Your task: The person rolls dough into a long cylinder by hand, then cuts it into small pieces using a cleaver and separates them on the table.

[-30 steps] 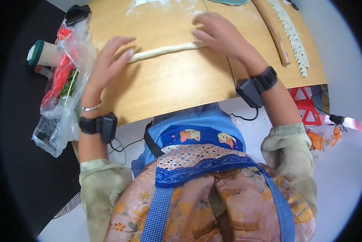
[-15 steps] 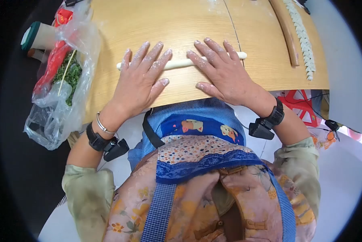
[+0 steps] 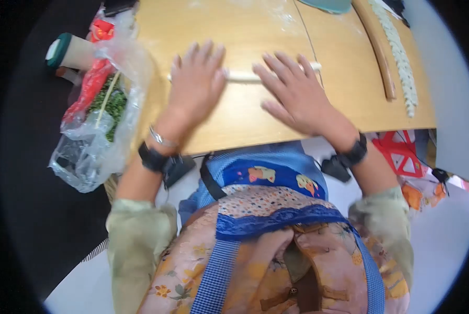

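Observation:
A thin white roll of dough (image 3: 242,77) lies crosswise on the wooden table (image 3: 234,118). My left hand (image 3: 196,86) rests over its left part, palm down, fingers stretched out and slightly blurred. Over the right part lies my right hand (image 3: 297,97), flat, with its fingers spread and thumb apart. The roll's middle shows between the hands, and a short end sticks out past each one. Neither hand grips it; the stretches beneath my fingers are hidden.
At left lies a clear plastic bag (image 3: 135,99) with chopped greens (image 3: 118,107) inside, near a green-ended cylinder (image 3: 72,51). A rolling pin (image 3: 376,49) and a long row of pale dough pieces (image 3: 402,63) lie at right. A teal rim (image 3: 328,5) shows at the far edge.
The camera view has shifted, and the teal rim has come into sight. My left hand's fingers have drawn closer together and its thumb has moved in. Both hands stay over the dough.

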Tool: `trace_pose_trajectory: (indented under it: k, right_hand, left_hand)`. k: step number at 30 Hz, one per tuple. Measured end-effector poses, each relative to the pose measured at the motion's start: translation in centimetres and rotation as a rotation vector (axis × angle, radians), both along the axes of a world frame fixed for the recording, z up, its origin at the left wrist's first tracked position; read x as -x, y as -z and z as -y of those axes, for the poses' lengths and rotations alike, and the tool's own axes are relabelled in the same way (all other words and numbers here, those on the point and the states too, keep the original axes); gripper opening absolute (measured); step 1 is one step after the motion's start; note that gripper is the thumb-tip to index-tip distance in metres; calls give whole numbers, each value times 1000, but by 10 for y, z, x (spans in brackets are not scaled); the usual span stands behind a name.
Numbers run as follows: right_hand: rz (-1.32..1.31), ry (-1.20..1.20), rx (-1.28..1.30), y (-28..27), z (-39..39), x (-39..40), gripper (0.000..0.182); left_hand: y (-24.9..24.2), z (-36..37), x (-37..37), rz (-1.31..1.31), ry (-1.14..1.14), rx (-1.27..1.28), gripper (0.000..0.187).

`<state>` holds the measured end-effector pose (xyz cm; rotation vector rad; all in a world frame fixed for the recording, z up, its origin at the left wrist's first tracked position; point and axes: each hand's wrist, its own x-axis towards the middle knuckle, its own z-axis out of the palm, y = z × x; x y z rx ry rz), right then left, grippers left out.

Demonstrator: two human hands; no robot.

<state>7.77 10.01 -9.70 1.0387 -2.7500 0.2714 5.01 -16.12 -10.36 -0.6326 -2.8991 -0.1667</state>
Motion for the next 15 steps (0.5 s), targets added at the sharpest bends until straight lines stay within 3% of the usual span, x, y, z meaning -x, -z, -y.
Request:
trace_pose_trajectory:
  k: [5,8,10,12,13,15]
  right_hand:
    - [33,19,8,-9,3,-9,61]
    - [69,57,-8,-9,5,-11,61]
    - [81,69,-26,-9,5,-11,60]
    - [75,67,-19,-9,6,-11,60]
    - [68,69,-12,-9,6,-11,59]
    - [62,65,0,-9,5,-12,58]
  left_hand:
    - [-16,29,-43,31,110,-147,62]
    - [-31,51,-54,-118,-17,-108,72]
    - [-49,77,-53,-312,-260,120,84]
    - [-58,119,-38,-432,-365,209,93]
    - [-62,137,-31,-438,-366,216,93]
    - [-65,169,-19,-366,-603,62,100]
